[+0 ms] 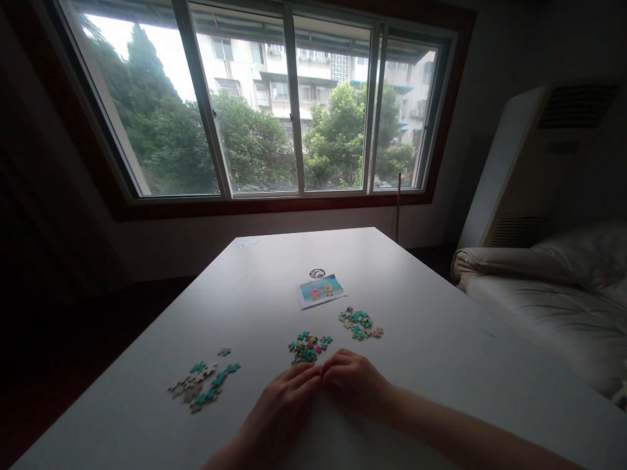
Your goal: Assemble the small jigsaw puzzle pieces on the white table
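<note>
Head view: the left hand (289, 391) and the right hand (355, 378) meet low in the middle, fingertips together, over the near part of the white tabletop (255, 326). Both are bent at the fingers with their backs to the camera. Each grip is turned away, so I cannot tell whether either is closed on anything.

Just beyond the fingertips lies the middle pile (305, 347) of puzzle pieces, teal with some pink, yellow and dark ones. The right pile (360, 324), teal and pale, lies farther off, beyond the right hand. The left pile (206, 388) is more spread out, well apart from the left hand; it mixes teal pieces with pale ones, and a lone piece (224, 352) sits just past it.

Beyond the middle pile a picture (322, 292) lies flat and slightly turned, teal with pink and yellow figures. A small round thing (317, 273) is just behind it, too small to make out. A thin pale scrap (247, 242) lies near the tabletop's far left corner.

Past the tabletop stand a wide window (259, 143) with trees outside, a thin stick (398, 209), a tall air conditioner (504, 163) and a pale sofa (533, 313) on the right.
</note>
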A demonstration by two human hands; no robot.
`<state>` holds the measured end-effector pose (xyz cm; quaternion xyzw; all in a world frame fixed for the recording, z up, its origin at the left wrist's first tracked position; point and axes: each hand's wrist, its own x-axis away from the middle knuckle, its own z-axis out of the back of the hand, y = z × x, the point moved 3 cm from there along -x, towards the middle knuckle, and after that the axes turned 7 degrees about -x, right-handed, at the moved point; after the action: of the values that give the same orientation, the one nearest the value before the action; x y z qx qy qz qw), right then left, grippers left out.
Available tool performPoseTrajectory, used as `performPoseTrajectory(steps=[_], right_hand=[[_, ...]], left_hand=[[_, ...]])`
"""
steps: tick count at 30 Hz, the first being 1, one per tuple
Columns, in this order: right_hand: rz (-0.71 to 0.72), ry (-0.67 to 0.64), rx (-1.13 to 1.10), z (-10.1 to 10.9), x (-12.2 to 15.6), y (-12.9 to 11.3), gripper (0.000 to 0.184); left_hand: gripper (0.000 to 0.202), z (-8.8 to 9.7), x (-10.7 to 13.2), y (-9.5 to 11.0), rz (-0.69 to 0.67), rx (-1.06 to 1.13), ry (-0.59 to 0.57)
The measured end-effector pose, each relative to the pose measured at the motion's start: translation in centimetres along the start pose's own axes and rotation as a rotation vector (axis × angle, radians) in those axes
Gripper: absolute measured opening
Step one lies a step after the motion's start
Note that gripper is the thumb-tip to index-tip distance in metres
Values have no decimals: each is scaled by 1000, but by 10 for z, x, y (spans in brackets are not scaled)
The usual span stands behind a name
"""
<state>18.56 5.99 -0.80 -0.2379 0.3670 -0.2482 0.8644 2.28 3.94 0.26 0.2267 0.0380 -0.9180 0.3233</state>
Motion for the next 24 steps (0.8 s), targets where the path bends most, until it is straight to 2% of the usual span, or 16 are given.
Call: performPoseTrajectory(steps=[6, 12, 15, 20, 24], right_hand=[[56, -44, 107, -1, 1, 0, 15], [128, -116, 173, 0, 1, -2, 19], [135, -123, 174, 0, 1, -2, 19], [132, -128, 143, 1, 1, -3, 18], [135, -125, 144, 0, 0, -2, 16]], left_hand=[[44, -3, 3, -5, 0, -50, -49], [26, 2, 3, 0, 45, -18, 41], [26, 3, 4, -2, 83, -69, 88], [35, 0, 11, -27, 223, -257, 121], [41, -5, 20, -58, 389, -396, 59]])
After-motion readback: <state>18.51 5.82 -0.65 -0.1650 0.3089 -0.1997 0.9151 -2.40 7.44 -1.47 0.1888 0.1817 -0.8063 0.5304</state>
